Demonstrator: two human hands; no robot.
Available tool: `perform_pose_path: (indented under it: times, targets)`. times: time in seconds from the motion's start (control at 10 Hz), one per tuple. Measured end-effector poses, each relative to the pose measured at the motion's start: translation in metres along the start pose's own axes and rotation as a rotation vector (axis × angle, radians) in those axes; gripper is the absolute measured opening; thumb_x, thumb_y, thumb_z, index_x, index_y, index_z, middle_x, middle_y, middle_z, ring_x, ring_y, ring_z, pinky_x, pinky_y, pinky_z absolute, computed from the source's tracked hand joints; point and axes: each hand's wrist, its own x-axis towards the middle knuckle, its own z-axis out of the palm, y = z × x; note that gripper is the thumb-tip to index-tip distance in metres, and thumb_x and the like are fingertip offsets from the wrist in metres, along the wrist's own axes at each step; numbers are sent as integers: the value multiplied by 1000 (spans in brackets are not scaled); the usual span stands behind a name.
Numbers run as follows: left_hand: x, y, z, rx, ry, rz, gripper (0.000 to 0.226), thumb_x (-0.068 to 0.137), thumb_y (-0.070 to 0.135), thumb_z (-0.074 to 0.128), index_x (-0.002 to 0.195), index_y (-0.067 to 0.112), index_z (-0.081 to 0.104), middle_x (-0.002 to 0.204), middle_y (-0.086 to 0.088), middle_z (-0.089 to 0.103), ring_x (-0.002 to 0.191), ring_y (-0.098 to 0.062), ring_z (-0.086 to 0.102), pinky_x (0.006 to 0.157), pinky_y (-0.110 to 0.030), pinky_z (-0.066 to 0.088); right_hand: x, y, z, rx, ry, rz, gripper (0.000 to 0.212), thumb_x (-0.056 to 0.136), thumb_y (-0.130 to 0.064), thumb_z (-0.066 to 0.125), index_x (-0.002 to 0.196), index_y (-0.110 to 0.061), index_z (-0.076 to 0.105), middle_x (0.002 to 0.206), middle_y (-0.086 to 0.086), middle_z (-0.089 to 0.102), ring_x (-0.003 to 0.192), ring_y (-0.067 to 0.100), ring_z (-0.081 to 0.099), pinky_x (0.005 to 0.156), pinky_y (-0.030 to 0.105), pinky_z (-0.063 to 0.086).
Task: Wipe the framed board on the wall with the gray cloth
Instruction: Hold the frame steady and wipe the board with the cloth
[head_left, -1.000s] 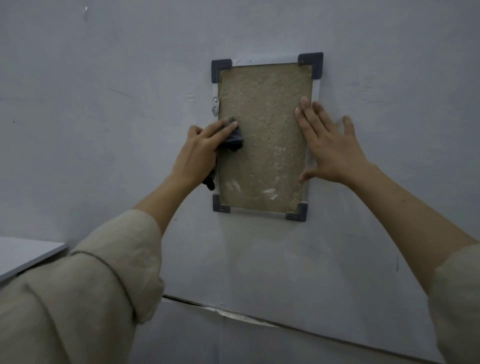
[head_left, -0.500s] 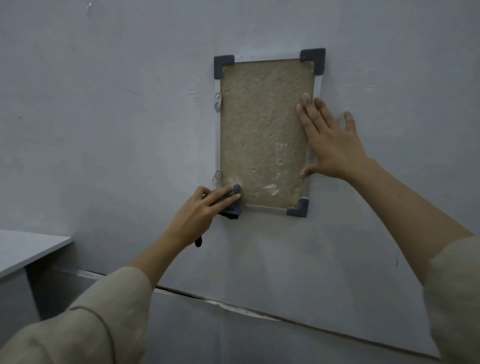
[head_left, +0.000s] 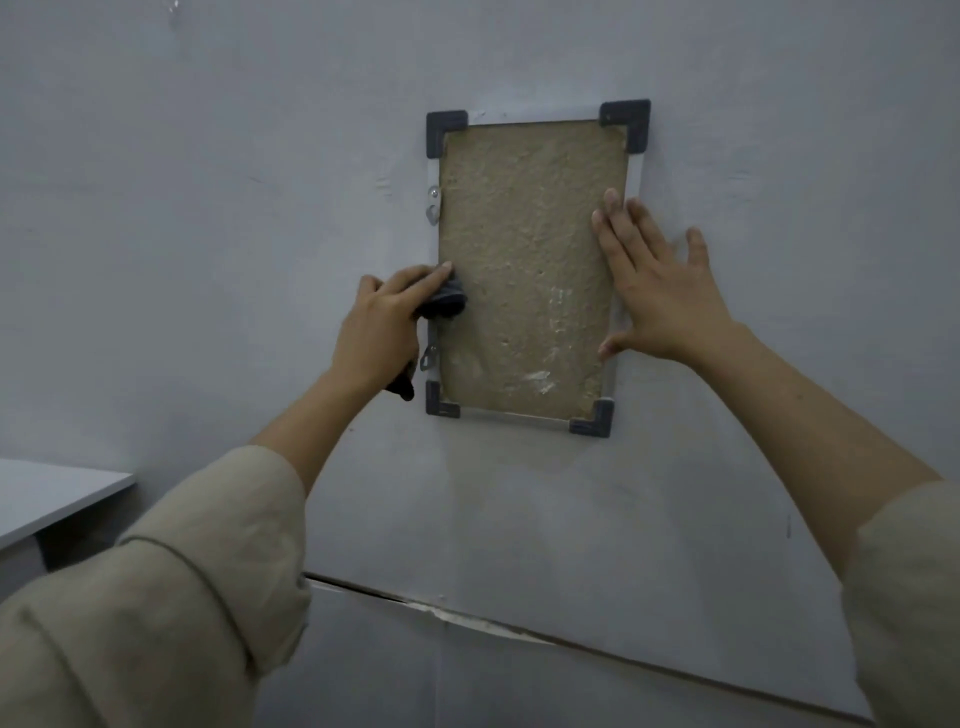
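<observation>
The framed board (head_left: 524, 244) hangs on the grey wall: a rough tan panel in a thin silver frame with dark grey corner pieces. My left hand (head_left: 382, 327) grips the gray cloth (head_left: 444, 301) and presses it against the board's left edge at mid-height; a tail of the cloth hangs below my palm. My right hand (head_left: 660, 283) lies flat with fingers spread over the board's right edge, touching panel and wall. White smudges show near the panel's lower middle.
A white tabletop corner (head_left: 57, 499) juts in at the lower left. A cracked seam (head_left: 467, 618) runs across the wall below the board. Two small metal hangers sit on the frame's left side.
My left hand with the cloth went from mid-height down to the lower left corner, then came back up the left edge to mid-height. My right hand stayed flat on the right edge.
</observation>
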Motion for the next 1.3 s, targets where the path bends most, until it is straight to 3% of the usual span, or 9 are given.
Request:
perform_pose_path:
  times: [0.1, 0.4, 0.6, 0.9, 1.1, 1.3]
  targets:
    - [-21, -3, 6, -95, -120, 46, 60, 86, -10, 41, 138, 21, 42, 139, -6, 49, 101, -39, 49, 93, -47, 44, 0, -1, 0, 0, 0, 5, 134, 63, -58, 75, 148, -13, -19, 155, 1, -27, 144, 19, -18, 110, 61, 10]
    - [-87, 6, 29, 8, -265, 74, 66, 85, -11, 43, 140, 25, 36, 138, -1, 48, 96, -30, 44, 74, -46, 50, 1, -1, 0, 8, -2, 5, 134, 63, -56, 76, 148, -13, -18, 155, 1, -27, 144, 19, -19, 110, 62, 9]
    - [-47, 7, 15, 24, -100, 45, 63, 83, -13, 44, 138, 18, 42, 134, -5, 52, 92, -34, 46, 71, -45, 52, 0, 0, 1, 0, 4, 6, 134, 63, -57, 75, 148, -13, -18, 155, 1, -27, 144, 19, -18, 110, 61, 9]
    - [-92, 8, 29, 90, -242, 52, 68, 80, -13, 45, 138, 23, 41, 134, -2, 51, 95, -30, 46, 59, -36, 50, 0, -2, -1, 6, -5, 9, 133, 64, -55, 76, 148, -12, -18, 155, 2, -26, 144, 19, -18, 110, 62, 9]
    - [-60, 5, 17, 91, -134, 27, 67, 81, -11, 47, 138, 24, 40, 133, 1, 53, 94, -31, 46, 57, -36, 51, 0, -1, 1, 6, -2, 11, 134, 63, -56, 76, 148, -13, -18, 155, 1, -27, 144, 19, -18, 110, 62, 9]
    - [-81, 11, 29, 102, -194, -1, 69, 81, -11, 46, 141, 23, 36, 136, 0, 50, 94, -30, 45, 66, -42, 53, 1, -3, 1, -6, -3, 21, 135, 63, -55, 77, 148, -11, -18, 155, 3, -26, 144, 20, -18, 110, 62, 8]
